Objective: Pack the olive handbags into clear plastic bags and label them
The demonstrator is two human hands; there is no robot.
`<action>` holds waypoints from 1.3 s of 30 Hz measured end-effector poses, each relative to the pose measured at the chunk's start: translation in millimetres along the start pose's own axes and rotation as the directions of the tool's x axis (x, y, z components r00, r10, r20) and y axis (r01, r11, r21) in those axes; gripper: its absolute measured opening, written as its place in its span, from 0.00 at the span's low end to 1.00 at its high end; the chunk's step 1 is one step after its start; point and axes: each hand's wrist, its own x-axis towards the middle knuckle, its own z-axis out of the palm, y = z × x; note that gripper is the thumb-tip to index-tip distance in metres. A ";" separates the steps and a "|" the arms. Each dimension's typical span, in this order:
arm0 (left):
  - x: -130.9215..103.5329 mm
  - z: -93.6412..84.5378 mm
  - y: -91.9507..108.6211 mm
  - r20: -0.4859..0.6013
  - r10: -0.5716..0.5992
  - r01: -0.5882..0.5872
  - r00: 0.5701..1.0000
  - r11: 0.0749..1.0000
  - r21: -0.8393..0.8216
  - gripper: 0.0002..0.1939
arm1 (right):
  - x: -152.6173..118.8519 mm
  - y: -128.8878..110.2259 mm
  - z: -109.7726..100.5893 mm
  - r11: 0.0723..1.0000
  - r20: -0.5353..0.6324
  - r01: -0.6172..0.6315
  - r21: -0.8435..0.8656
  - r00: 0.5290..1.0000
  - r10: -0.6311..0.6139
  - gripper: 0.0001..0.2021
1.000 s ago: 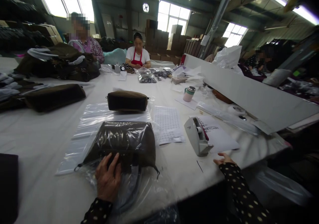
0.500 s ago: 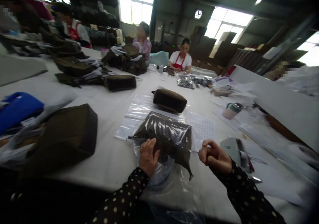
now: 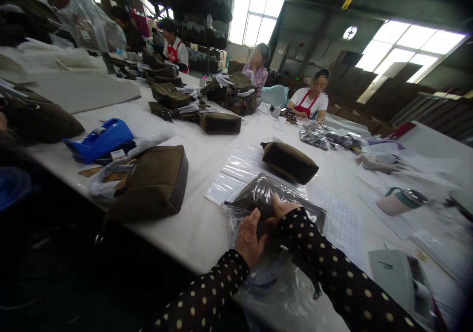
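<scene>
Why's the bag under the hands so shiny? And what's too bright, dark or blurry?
All in the head view: light glares off the clear plastic over the dark handbag; the back windows are washed out white; below the white table it is nearly black; the printed sheet is too blurry to read.

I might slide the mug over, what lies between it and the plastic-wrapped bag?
In the head view, a printed sheet lies between the plastic-wrapped bag and the lidded mug, plus part of a white sheet.
</scene>
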 end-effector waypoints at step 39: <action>-24.9 -96.4 54.7 0.320 0.332 -0.375 0.887 0.924 0.080 0.20 | -145.9 17.0 105.8 0.905 -0.595 -0.120 0.409 0.717 0.364 0.20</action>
